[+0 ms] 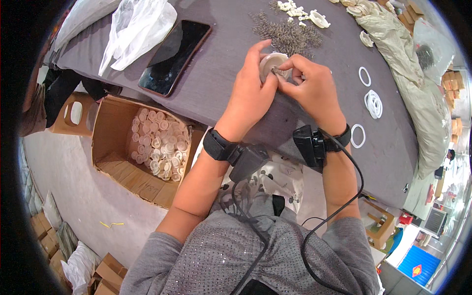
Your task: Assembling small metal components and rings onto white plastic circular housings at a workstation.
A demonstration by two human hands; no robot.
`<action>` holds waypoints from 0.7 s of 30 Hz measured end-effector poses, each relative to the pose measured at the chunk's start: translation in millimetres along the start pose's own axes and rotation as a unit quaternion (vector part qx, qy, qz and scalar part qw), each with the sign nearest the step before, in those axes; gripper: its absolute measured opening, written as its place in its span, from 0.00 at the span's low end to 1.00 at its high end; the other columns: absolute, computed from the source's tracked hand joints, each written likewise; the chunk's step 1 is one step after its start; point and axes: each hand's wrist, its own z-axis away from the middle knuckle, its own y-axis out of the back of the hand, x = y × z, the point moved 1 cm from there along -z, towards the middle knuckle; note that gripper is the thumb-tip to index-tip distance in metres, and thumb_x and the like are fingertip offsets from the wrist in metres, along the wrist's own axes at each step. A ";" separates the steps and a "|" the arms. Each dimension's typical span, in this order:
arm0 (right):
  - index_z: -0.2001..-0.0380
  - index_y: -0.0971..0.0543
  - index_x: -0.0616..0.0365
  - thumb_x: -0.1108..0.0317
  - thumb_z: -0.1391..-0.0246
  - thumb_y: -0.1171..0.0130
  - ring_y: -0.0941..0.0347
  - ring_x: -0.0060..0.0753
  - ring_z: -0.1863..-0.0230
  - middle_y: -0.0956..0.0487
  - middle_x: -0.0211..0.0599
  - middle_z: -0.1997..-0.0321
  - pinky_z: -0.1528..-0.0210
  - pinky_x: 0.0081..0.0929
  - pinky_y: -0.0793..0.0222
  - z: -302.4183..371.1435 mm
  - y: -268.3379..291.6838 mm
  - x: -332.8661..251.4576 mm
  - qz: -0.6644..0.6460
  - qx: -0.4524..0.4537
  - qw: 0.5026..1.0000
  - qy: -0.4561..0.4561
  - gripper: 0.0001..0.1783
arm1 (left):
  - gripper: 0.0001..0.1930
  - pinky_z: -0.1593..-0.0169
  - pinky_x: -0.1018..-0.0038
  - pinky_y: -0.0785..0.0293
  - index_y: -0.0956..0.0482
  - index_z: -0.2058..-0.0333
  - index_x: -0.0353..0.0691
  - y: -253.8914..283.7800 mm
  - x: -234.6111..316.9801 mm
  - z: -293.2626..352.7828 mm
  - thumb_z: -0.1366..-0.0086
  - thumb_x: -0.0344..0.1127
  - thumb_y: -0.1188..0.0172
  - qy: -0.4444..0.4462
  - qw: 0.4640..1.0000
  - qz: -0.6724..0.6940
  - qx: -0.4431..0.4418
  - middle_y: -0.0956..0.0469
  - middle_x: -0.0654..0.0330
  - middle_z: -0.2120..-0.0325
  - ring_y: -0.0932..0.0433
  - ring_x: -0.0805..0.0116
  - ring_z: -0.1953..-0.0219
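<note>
My left hand [248, 96] is closed around a round, cup-shaped white plastic part [269, 63], its hollow side up. The thumb and fingertips of my right hand [314, 88] are pinched together over that hollow. Something small and greyish shows at those fingertips, too small to name. Just beyond the hands lies a heap of small metal springs [290, 37]. Past it are several small white plastic pieces [293, 10] and a white toothed round part [319, 19].
White rings [373, 104] lie on the dark tabletop [339, 162] at right, beside a pale sack [400, 64]. A phone [175, 56] and a clear plastic bag [140, 29] are at left. Below the table edge stands a cardboard box [110, 128] holding many round whitish parts [160, 142].
</note>
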 end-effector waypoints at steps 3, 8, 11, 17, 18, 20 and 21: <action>0.74 0.25 0.52 0.64 0.62 0.41 0.32 0.35 0.82 0.31 0.34 0.85 0.79 0.27 0.39 1.2 0.4 0.3 0.021 0.008 1.000 0.006 0.09 | 0.23 0.58 0.80 0.33 0.39 0.49 0.36 -0.1 1.7 -1.9 0.45 0.20 0.53 0.045 0.999 0.025 -0.017 0.28 0.55 0.62 0.29 0.73 0.61; 0.72 0.24 0.52 0.63 0.62 0.42 0.32 0.34 0.80 0.30 0.35 0.84 0.78 0.27 0.39 1.2 1.9 4.7 -0.020 -0.006 1.000 -0.008 0.10 | 0.17 0.60 0.78 0.30 0.34 0.54 0.32 1.4 -2.9 -3.7 0.45 0.22 0.50 0.059 0.990 0.126 -0.015 0.27 0.54 0.63 0.27 0.71 0.61; 0.70 0.23 0.51 0.64 0.62 0.42 0.33 0.34 0.81 0.31 0.36 0.84 0.78 0.26 0.39 0.5 3.7 3.8 -0.034 -0.012 0.999 -0.013 0.11 | 0.17 0.59 0.80 0.30 0.34 0.54 0.31 2.4 -1.3 -4.8 0.44 0.21 0.50 0.065 0.986 0.156 -0.018 0.27 0.55 0.62 0.27 0.73 0.60; 0.69 0.23 0.51 0.66 0.61 0.41 0.35 0.28 0.83 0.34 0.34 0.86 0.79 0.24 0.41 0.6 2.2 6.6 -0.046 -0.013 0.999 -0.014 0.11 | 0.17 0.59 0.80 0.30 0.33 0.54 0.30 2.3 -1.5 -4.6 0.44 0.21 0.50 0.075 0.982 0.171 -0.011 0.28 0.56 0.60 0.28 0.73 0.60; 0.69 0.23 0.52 0.66 0.60 0.42 0.37 0.24 0.83 0.36 0.31 0.87 0.79 0.22 0.42 0.7 1.5 8.2 -0.071 -0.020 0.997 -0.019 0.10 | 0.16 0.59 0.82 0.29 0.32 0.54 0.31 1.9 -3.1 -4.4 0.43 0.22 0.50 0.071 0.984 0.165 -0.003 0.28 0.57 0.60 0.28 0.74 0.61; 0.70 0.23 0.53 0.67 0.60 0.42 0.38 0.21 0.83 0.37 0.28 0.87 0.79 0.20 0.43 -0.2 2.3 9.2 -0.096 -0.027 0.995 -0.022 0.10 | 0.16 0.61 0.82 0.30 0.32 0.55 0.31 3.6 -1.3 -4.9 0.44 0.22 0.49 0.075 0.984 0.164 0.010 0.27 0.58 0.61 0.27 0.75 0.61; 0.68 0.23 0.55 0.69 0.58 0.43 0.38 0.18 0.82 0.37 0.25 0.86 0.80 0.18 0.43 -1.4 2.8 10.5 -0.158 -0.020 0.987 -0.028 0.10 | 0.16 0.62 0.83 0.30 0.32 0.55 0.31 4.5 -0.3 -5.0 0.45 0.22 0.49 0.080 0.983 0.163 0.022 0.27 0.58 0.61 0.27 0.76 0.62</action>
